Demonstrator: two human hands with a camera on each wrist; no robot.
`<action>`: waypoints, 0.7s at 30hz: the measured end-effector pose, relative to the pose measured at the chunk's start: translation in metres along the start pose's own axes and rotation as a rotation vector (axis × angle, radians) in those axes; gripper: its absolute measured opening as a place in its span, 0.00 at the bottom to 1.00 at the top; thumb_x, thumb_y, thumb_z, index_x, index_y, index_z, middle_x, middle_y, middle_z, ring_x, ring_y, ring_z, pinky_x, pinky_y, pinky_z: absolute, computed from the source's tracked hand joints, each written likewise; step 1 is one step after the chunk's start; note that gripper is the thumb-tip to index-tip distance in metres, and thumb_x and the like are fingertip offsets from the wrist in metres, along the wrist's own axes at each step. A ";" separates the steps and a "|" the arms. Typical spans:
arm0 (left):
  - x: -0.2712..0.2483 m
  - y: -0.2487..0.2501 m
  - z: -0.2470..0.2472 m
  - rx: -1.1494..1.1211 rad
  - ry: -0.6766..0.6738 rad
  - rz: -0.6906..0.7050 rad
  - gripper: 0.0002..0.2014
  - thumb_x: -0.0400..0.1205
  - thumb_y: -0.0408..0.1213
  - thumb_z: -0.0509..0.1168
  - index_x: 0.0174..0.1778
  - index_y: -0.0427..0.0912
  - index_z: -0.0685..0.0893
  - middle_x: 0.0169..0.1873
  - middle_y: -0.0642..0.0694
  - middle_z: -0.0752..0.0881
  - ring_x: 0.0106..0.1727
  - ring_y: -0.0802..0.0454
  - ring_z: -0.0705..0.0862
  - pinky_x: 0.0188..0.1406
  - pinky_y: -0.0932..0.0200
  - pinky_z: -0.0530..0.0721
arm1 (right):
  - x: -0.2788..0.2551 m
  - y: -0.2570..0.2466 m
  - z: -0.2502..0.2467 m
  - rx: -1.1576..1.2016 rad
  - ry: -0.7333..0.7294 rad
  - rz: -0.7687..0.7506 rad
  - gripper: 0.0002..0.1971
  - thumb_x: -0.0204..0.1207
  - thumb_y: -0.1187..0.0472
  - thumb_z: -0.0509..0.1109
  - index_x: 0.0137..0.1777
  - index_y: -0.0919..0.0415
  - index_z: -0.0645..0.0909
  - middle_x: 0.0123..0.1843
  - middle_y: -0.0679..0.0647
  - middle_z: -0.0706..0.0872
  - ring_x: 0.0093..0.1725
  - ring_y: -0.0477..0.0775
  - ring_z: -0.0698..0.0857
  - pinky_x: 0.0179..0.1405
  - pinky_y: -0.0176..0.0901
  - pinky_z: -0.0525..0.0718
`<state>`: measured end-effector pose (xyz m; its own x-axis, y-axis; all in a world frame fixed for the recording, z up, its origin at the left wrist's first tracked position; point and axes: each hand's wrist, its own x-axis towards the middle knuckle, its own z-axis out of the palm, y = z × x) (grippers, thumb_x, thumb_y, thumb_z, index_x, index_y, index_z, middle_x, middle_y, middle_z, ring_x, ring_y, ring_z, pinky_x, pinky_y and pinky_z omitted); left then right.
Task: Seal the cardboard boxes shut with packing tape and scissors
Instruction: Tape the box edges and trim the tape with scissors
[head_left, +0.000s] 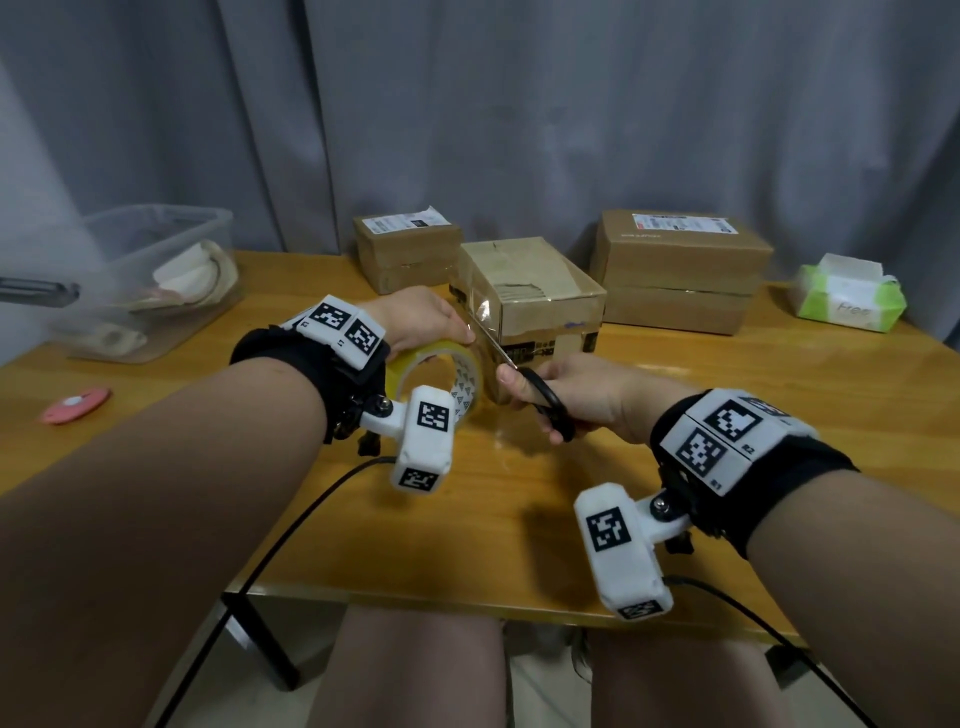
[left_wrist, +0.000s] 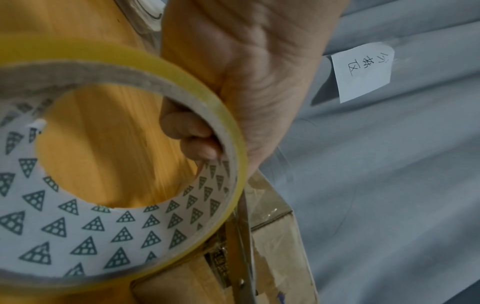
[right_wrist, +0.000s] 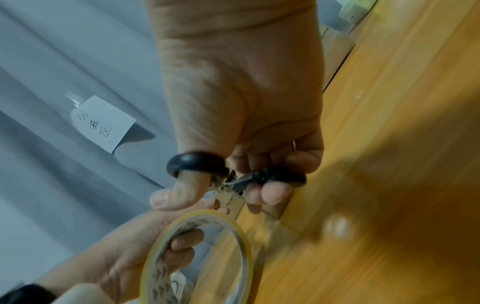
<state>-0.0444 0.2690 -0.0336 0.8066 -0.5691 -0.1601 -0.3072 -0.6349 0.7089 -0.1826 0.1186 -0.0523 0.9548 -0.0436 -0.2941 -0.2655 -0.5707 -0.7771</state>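
Note:
My left hand (head_left: 426, 319) grips a yellowish roll of packing tape (head_left: 441, 379) (left_wrist: 109, 185) (right_wrist: 205, 253), fingers curled through its core, just left of a small cardboard box (head_left: 540, 291). A clear strip of tape (head_left: 480, 312) runs from the roll up over the box's near left corner. My right hand (head_left: 571, 395) holds black-handled scissors (head_left: 540, 397) (right_wrist: 233, 174), thumb through one loop. The blades (left_wrist: 241, 236) point up at the tape strip between roll and box.
Two more cardboard boxes (head_left: 408, 249) (head_left: 680, 267) stand at the back of the wooden table (head_left: 467, 530). A clear plastic bin (head_left: 150, 280) sits at the left, a pink disc (head_left: 78, 405) near it, a green tissue pack (head_left: 847, 293) at the right. Cables trail off the table's front edge.

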 end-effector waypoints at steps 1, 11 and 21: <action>0.000 0.000 0.000 0.006 -0.003 0.000 0.09 0.78 0.43 0.71 0.46 0.41 0.89 0.42 0.43 0.90 0.42 0.50 0.87 0.56 0.52 0.84 | 0.001 0.002 0.001 0.012 0.015 -0.008 0.42 0.61 0.27 0.62 0.58 0.66 0.82 0.32 0.57 0.81 0.31 0.53 0.79 0.33 0.39 0.78; -0.008 0.002 -0.003 0.092 0.015 -0.030 0.11 0.78 0.44 0.71 0.46 0.39 0.89 0.39 0.40 0.89 0.36 0.47 0.84 0.50 0.48 0.85 | 0.012 0.011 0.004 0.004 0.132 0.018 0.26 0.72 0.43 0.73 0.50 0.69 0.82 0.22 0.51 0.79 0.18 0.45 0.76 0.20 0.33 0.78; -0.019 -0.021 -0.002 -0.047 0.276 0.064 0.05 0.81 0.33 0.67 0.40 0.38 0.85 0.48 0.39 0.88 0.46 0.45 0.86 0.47 0.53 0.85 | 0.024 -0.008 -0.001 -0.734 0.139 0.175 0.33 0.71 0.49 0.77 0.70 0.63 0.70 0.62 0.58 0.80 0.60 0.59 0.80 0.52 0.46 0.79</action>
<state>-0.0527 0.2942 -0.0435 0.8951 -0.4395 0.0750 -0.3439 -0.5737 0.7434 -0.1578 0.1212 -0.0527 0.9278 -0.2588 -0.2686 -0.3039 -0.9420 -0.1423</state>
